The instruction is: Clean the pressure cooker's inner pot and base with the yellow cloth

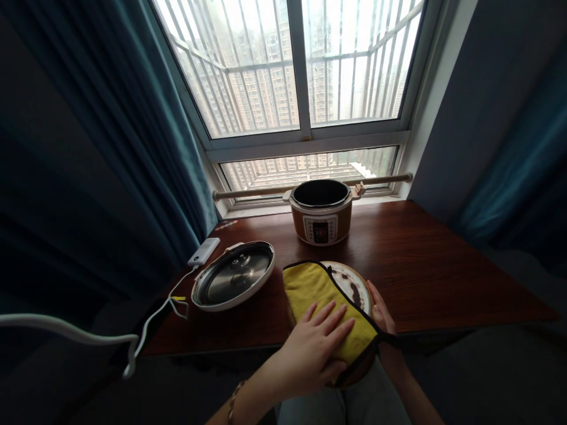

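Observation:
My left hand [316, 339] lies with its fingers spread on a yellow cloth [310, 283] with black edging. The cloth covers much of a round object whose white face [349, 280] has dark brown stains; its exact kind is unclear. With its fingers along the right rim, my right hand [383, 313] holds this round object at the table's front edge, above my lap. Beyond it stands an electric cooker [321, 224] without a lid, its dark inside showing. To the left, a round lid [237, 274] rests with its metal inner side up.
The dark red wooden table [425, 260] reaches to the window [305, 139]. A white power strip [204, 251] lies at the left edge, its white cable [155, 319] hanging across the left foreground. Blue curtains [133, 118] hang at the left.

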`<act>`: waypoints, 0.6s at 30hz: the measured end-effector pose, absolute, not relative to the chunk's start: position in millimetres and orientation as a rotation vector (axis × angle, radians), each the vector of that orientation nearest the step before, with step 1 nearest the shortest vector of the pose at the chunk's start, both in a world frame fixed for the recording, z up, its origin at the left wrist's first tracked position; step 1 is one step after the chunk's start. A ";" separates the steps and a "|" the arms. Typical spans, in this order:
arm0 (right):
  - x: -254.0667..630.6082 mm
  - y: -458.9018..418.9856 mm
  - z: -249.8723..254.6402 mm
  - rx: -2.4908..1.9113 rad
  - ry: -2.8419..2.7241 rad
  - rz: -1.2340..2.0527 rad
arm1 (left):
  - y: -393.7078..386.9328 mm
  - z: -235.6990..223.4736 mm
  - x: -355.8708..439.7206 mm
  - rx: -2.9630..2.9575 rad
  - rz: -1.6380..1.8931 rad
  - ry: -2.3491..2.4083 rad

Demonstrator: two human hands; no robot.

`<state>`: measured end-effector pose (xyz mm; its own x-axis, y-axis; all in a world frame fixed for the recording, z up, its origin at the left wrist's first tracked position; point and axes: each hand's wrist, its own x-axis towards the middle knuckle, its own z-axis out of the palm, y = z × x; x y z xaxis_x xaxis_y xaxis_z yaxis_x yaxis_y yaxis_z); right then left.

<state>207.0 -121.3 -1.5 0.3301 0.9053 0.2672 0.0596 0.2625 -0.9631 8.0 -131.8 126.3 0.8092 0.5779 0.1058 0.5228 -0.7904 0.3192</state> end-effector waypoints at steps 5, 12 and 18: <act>205.6 -124.9 7.7 -1.154 -1.122 0.755 | -136.9 106.6 -9.4 2.639 0.362 1.132; 204.5 -126.3 9.8 -1.182 -1.138 0.724 | -155.3 38.3 -6.8 1.821 1.178 1.631; 205.3 -126.2 9.9 -1.163 -1.153 0.707 | -178.3 3.4 5.8 1.492 1.309 1.622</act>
